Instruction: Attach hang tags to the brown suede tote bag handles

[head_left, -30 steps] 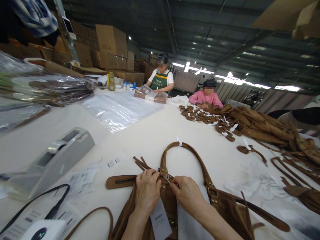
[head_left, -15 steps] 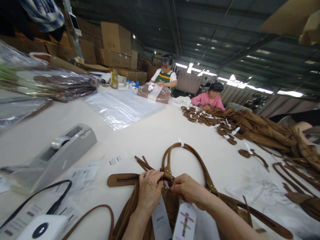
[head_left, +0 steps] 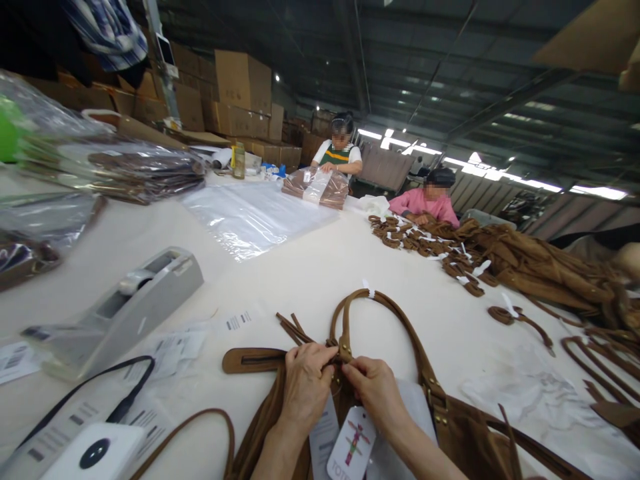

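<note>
A brown suede handbag (head_left: pixel 453 423) lies on the white table (head_left: pixel 300 280) in front of me, its looped handle (head_left: pixel 385 313) stretched away from me. My left hand (head_left: pixel 306 387) and my right hand (head_left: pixel 376 390) meet at the base of the handle, both pinching the bag's metal ring fitting (head_left: pixel 342 353). Two paper hang tags dangle below my hands: a grey one (head_left: pixel 324 437) and a white one with a coloured figure (head_left: pixel 353 445). A brown strap with a slot (head_left: pixel 253 360) and thin tassel strips (head_left: pixel 293 327) lie just left of my left hand.
A grey tape dispenser (head_left: pixel 120 310) stands at the left, with barcode labels (head_left: pixel 235 321), a black cable (head_left: pixel 100 400) and a white device (head_left: pixel 93 453) nearby. Clear plastic bags (head_left: pixel 250 217) lie mid-table. Brown straps (head_left: pixel 425 243) and bags (head_left: pixel 545 267) pile at the right. Two people work at the far end.
My hands have shifted slightly and closed tighter on the handle's fitting. The white tag with the coloured figure has come into view below my right hand. The view has panned a little.
</note>
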A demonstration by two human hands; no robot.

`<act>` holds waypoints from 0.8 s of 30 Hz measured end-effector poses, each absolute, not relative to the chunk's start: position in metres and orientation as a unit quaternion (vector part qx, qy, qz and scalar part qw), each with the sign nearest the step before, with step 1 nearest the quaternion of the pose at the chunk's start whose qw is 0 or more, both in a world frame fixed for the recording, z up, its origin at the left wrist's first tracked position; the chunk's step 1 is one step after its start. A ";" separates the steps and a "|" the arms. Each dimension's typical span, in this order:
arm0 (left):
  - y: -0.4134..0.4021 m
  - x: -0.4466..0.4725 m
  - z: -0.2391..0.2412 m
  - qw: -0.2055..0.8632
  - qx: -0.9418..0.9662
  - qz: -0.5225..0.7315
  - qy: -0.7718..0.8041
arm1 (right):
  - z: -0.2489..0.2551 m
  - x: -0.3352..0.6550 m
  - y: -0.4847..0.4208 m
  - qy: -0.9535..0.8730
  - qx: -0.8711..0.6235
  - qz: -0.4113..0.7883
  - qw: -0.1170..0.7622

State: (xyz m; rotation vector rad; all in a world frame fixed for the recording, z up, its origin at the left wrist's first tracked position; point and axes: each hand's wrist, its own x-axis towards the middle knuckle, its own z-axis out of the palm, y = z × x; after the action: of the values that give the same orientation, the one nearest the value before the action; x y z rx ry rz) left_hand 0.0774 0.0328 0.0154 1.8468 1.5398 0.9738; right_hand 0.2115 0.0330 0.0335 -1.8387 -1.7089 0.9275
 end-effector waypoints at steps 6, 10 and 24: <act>0.034 0.077 0.014 0.306 0.674 0.368 0.562 | 0.025 0.204 0.021 -0.666 -0.679 0.223 0.211; 0.036 0.077 0.011 0.336 0.661 0.376 0.556 | 0.016 0.201 0.016 -0.709 -0.671 0.126 0.175; 0.041 0.078 0.000 0.433 0.581 0.444 0.527 | 0.013 0.204 0.017 -0.726 -0.649 0.127 0.188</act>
State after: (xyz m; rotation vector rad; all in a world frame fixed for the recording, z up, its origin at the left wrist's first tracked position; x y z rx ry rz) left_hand 0.0779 0.0405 0.0004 1.4484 1.3120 1.1065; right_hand 0.2037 0.0172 0.0128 -1.8255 -2.0423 0.3567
